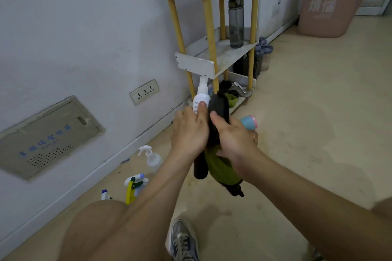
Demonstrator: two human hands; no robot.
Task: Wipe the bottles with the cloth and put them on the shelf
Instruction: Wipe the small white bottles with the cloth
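Observation:
My left hand [189, 131] grips a long black bottle [200, 168] around its middle, and its lower end sticks out below the hand. My right hand [233, 140] holds a green and black cloth [220, 167] wrapped against the bottle's right side; the cloth hangs down below it. Right behind my left thumb stands a white spray bottle [201, 96] with its base hidden. The white shelf [197, 64] with yellow posts stands against the wall just beyond my hands. A grey water bottle [236, 21] stands on its middle level.
Three spray bottles are on the floor by the wall: a clear one [152, 158], a blue and yellow one [135, 184] and a small one [105, 195]. A blue and pink bottle [250, 122] lies behind my right hand. Dark bottles [263, 55] stand behind the shelf, a pink bin [331, 2] further back.

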